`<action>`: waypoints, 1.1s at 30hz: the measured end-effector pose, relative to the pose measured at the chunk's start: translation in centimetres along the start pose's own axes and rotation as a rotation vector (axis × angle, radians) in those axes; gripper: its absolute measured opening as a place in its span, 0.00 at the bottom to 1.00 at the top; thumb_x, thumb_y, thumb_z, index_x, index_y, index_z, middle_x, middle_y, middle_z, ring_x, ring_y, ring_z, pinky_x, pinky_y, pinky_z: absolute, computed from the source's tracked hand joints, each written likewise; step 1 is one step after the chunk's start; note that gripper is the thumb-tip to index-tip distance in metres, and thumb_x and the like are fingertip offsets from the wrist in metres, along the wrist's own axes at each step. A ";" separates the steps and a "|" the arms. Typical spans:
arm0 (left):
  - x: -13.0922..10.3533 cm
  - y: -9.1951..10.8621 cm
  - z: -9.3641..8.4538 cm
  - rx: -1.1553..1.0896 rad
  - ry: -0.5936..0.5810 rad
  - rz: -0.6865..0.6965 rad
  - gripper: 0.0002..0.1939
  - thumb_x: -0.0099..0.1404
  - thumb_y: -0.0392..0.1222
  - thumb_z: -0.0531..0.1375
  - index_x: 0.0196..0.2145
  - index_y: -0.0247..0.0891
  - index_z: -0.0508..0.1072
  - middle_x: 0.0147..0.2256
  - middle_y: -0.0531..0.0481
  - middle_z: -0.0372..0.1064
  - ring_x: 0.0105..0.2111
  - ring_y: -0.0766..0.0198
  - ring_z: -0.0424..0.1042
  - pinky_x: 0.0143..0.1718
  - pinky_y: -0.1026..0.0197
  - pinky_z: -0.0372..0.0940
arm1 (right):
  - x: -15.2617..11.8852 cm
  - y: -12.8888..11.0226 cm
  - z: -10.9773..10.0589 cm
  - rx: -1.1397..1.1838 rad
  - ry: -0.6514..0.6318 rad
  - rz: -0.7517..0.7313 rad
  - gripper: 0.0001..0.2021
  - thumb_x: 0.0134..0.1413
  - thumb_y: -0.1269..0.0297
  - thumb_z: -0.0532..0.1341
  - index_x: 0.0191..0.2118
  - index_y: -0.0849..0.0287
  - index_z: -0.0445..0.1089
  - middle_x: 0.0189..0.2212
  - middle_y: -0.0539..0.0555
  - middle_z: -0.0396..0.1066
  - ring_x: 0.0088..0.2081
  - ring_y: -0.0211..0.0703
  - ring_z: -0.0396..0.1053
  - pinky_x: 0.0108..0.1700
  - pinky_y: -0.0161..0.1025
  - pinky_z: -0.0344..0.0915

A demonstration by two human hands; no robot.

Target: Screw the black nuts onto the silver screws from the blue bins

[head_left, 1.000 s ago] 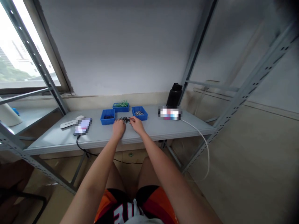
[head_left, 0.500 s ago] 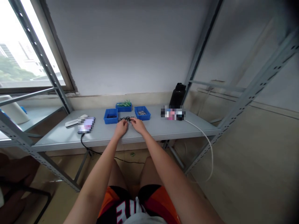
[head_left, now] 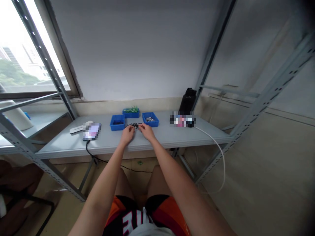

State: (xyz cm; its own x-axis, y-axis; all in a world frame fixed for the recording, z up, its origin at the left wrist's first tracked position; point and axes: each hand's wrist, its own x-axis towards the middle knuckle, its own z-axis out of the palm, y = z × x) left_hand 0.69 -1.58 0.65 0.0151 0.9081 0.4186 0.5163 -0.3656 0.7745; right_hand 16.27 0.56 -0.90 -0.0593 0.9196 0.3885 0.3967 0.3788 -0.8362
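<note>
A small heap of dark and silvery pieces (head_left: 135,125), too small to name, lies on the grey tabletop (head_left: 167,135). My left hand (head_left: 128,134) is at the heap's near left side, its fingers pinched together. On the near right side, my right hand (head_left: 147,131) also has closed fingertips. Whatever is between the fingers of either hand is too small to make out. Just left of the heap stands a blue bin (head_left: 117,127) with dark pieces inside. To the right, another blue bin (head_left: 152,124) holds small black-and-silver pieces.
Behind the heap is a third blue bin (head_left: 131,115) with green strips in it. A phone (head_left: 92,131) with a black cable lies at left beside a white object (head_left: 78,129). At right stand a black bottle (head_left: 188,101) and a blurred-out item with a white cable (head_left: 221,154).
My right hand has shifted very slightly to the right, widening the gap between the hands a little. The view has moved a touch. Bins and heap look the same.
</note>
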 end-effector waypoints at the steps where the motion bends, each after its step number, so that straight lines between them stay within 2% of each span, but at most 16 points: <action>1: 0.0 0.1 -0.1 -0.031 0.016 -0.009 0.08 0.63 0.40 0.55 0.31 0.36 0.73 0.26 0.48 0.72 0.29 0.61 0.70 0.35 0.61 0.62 | -0.1 -0.2 0.0 -0.020 -0.023 -0.017 0.08 0.59 0.66 0.57 0.37 0.58 0.73 0.31 0.54 0.77 0.34 0.41 0.72 0.41 0.37 0.65; 5: -0.2 0.5 -0.4 -0.171 0.065 -0.047 0.08 0.61 0.41 0.57 0.32 0.35 0.74 0.26 0.49 0.72 0.27 0.64 0.68 0.35 0.62 0.62 | -0.6 -0.9 -0.1 -0.106 -0.157 -0.094 0.07 0.58 0.67 0.57 0.34 0.58 0.73 0.30 0.52 0.75 0.33 0.40 0.70 0.40 0.36 0.62; 7: -0.2 0.7 -0.5 -0.208 0.064 -0.049 0.09 0.60 0.42 0.58 0.32 0.35 0.75 0.26 0.49 0.72 0.27 0.64 0.68 0.35 0.62 0.62 | -0.8 -1.1 -0.1 -0.118 -0.172 -0.102 0.08 0.59 0.66 0.56 0.34 0.58 0.73 0.29 0.52 0.74 0.32 0.39 0.69 0.40 0.35 0.62; 11: -0.2 0.8 -0.6 -0.218 0.064 -0.039 0.10 0.60 0.43 0.59 0.33 0.34 0.76 0.29 0.47 0.74 0.29 0.63 0.69 0.36 0.61 0.63 | -0.9 -1.5 -0.2 -0.094 -0.152 -0.083 0.09 0.60 0.64 0.55 0.36 0.58 0.72 0.27 0.51 0.73 0.30 0.39 0.67 0.38 0.34 0.62; 16: -0.2 0.8 -0.7 -0.196 0.027 -0.021 0.10 0.60 0.42 0.59 0.35 0.33 0.76 0.32 0.44 0.75 0.31 0.63 0.70 0.38 0.60 0.64 | -1.1 -1.9 -0.3 -0.084 -0.150 -0.076 0.08 0.60 0.66 0.56 0.36 0.59 0.72 0.27 0.51 0.73 0.28 0.38 0.67 0.36 0.34 0.61; 21: -0.3 0.8 -0.6 -0.160 0.032 -0.016 0.09 0.61 0.42 0.58 0.33 0.34 0.73 0.30 0.47 0.74 0.31 0.63 0.70 0.37 0.61 0.64 | -1.2 -2.0 -0.4 -0.088 -0.157 -0.088 0.08 0.59 0.65 0.57 0.34 0.59 0.74 0.27 0.51 0.74 0.29 0.38 0.68 0.38 0.34 0.61; 27: -0.4 0.7 -0.5 -0.125 0.093 -0.043 0.05 0.59 0.39 0.56 0.30 0.35 0.69 0.29 0.49 0.72 0.31 0.64 0.69 0.38 0.62 0.64 | -1.3 -1.8 -0.5 -0.072 -0.077 -0.057 0.11 0.59 0.62 0.56 0.34 0.58 0.74 0.26 0.51 0.74 0.29 0.39 0.69 0.37 0.34 0.62; 33: -0.6 0.8 -0.5 -0.065 -0.012 -0.030 0.09 0.61 0.43 0.56 0.32 0.35 0.72 0.24 0.50 0.70 0.27 0.64 0.68 0.32 0.63 0.61 | -1.3 -1.9 -0.5 -0.026 -0.046 -0.032 0.13 0.60 0.57 0.56 0.35 0.58 0.74 0.27 0.52 0.75 0.31 0.40 0.70 0.37 0.34 0.63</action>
State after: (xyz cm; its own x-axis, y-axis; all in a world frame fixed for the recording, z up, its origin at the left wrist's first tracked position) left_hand 0.70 -2.55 1.26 0.0114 0.9209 0.3895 0.4595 -0.3508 0.8159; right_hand 16.06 -1.39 0.41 -0.1138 0.9112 0.3960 0.4175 0.4055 -0.8132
